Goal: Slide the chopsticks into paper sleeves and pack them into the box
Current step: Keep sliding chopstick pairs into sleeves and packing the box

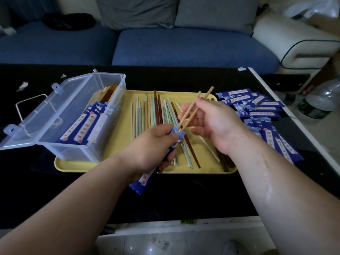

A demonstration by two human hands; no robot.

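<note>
My left hand (152, 144) grips a blue paper sleeve (142, 183) over the near side of the yellow tray (114, 167). My right hand (211, 118) pinches a pair of light wooden chopsticks (201, 100) whose lower tips sit in the sleeve's open mouth. Several loose chopsticks (156, 111) in wood, brown and pale green lie across the tray. A clear plastic box (73, 150) stands on the tray's left end with its lid hinged open to the left; it holds several sleeved chopsticks (86, 124).
A pile of empty blue sleeves (257, 105) lies on the black table right of the tray. Clear plastic bottles (320, 100) stand beyond the table's right edge. A blue sofa (184, 46) runs behind the table. Paper scraps (23, 85) lie at far left.
</note>
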